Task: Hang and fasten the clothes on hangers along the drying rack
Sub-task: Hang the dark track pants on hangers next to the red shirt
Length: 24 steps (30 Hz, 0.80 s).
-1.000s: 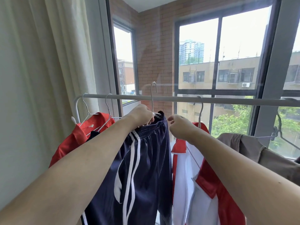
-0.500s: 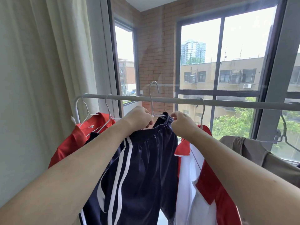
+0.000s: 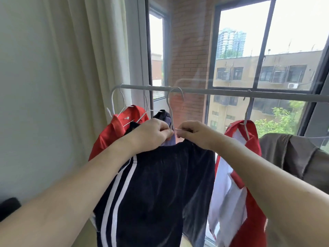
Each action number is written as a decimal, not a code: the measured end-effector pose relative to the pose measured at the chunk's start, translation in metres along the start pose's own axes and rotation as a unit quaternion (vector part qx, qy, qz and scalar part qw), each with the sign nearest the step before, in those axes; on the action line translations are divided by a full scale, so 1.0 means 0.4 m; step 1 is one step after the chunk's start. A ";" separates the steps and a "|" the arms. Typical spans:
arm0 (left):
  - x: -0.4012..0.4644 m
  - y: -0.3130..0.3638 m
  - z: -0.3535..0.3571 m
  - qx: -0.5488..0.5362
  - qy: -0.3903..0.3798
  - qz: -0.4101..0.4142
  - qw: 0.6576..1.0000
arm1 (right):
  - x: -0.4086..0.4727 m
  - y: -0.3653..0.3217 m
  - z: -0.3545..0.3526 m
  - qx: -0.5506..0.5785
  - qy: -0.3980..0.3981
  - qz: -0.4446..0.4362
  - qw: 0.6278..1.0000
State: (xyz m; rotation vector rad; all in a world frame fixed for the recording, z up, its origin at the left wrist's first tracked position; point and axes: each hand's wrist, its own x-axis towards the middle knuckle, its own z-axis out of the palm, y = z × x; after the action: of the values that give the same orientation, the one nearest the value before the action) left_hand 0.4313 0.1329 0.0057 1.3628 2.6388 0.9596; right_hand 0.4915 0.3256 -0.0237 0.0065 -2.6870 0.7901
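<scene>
**Hanger hook lowered to rail height**

Both hands have drawn together below the rail [image 3: 231,92]. Left hand [image 3: 153,132] and right hand [image 3: 193,133] pinch the navy trousers [image 3: 160,184] waistband at the white hanger [image 3: 170,107], its hook level with the rail.

both arms raised, left grip [image 3: 153,133] and right grip [image 3: 193,133] pinching.

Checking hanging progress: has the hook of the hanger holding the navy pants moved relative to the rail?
Yes. The hanger hook now sits lower, overlapping the rail; earlier it rose above.
</scene>
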 end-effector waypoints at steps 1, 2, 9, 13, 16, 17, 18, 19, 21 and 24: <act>-0.023 -0.021 -0.007 -0.003 -0.002 -0.004 1.000 | -0.006 -0.011 0.022 0.017 0.000 -0.011 1.000; -0.044 -0.043 -0.014 -0.009 -0.003 -0.018 1.000 | -0.014 -0.022 0.037 0.026 0.002 -0.022 0.999; -0.225 -0.249 -0.047 -0.136 -0.104 -0.300 0.938 | -0.049 -0.059 0.143 0.028 0.000 0.009 1.000; -0.296 -0.266 0.002 -0.218 -0.066 -0.168 0.959 | -0.097 -0.115 0.182 -0.017 0.016 0.069 0.997; -0.345 -0.271 0.062 -0.120 0.090 -0.010 0.989 | -0.121 -0.152 0.197 -0.051 0.014 0.146 0.988; -0.363 -0.272 0.075 -0.064 0.150 0.059 0.985 | -0.126 -0.159 0.203 -0.059 0.008 0.160 0.985; -0.380 -0.273 0.084 0.011 0.194 0.132 0.972 | -0.129 -0.165 0.212 -0.060 0.005 0.172 0.983; -0.394 -0.278 0.095 0.085 0.215 0.209 0.950 | -0.132 -0.165 0.221 -0.049 0.006 0.182 0.982; -0.412 -0.296 0.113 0.165 0.184 0.304 0.920 | -0.141 -0.166 0.236 -0.010 0.020 0.195 0.981; -0.419 -0.279 0.090 0.080 0.064 0.132 0.986 | -0.156 -0.167 0.261 0.032 0.027 0.189 0.981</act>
State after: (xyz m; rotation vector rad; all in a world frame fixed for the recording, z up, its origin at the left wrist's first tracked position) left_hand 0.4638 -0.0215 -0.1245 1.7824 2.7293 0.9008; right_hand 0.5238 0.2085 -0.0908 -0.5163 -2.6426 0.9681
